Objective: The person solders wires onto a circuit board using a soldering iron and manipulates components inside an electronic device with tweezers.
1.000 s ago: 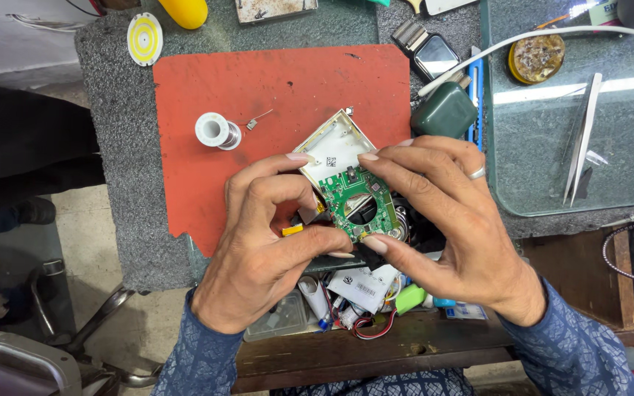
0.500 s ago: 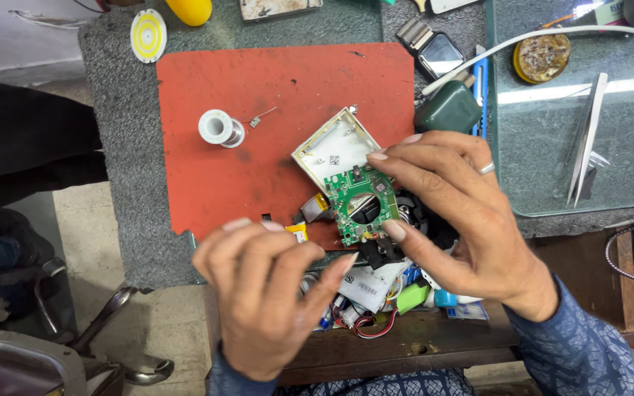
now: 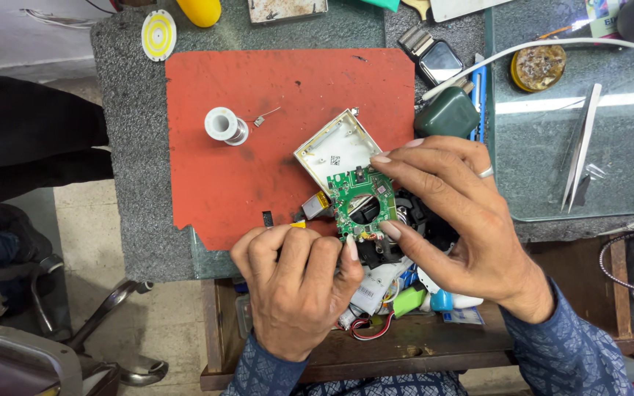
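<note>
We take the red mat [image 3: 258, 147] as our landmark. At its lower right corner sits the green board [image 3: 361, 202], round-edged with a hole in the middle, lying roughly flat above a dark housing [image 3: 412, 220]. Our right hand [image 3: 464, 227] pinches the board by its rim, forefinger at the far edge and thumb at the near edge, so it is clamped on the board. Our left hand [image 3: 295, 286], just below the mat's lower edge, is curled into a loose fist, with its thumb tip touching the board's near edge; we cannot tell whether it grips anything inside.

We judge the board light, stiff and fragile, with small soldered parts and thin wires, so the bare rim is the place to hold it, never the components. It has no clear long axis; its component face points up toward us. A white cover [image 3: 335, 147] lies on the mat, touching the board's far side, tilted diagonally. A solder spool [image 3: 225, 125] stands near the mat's middle.
</note>
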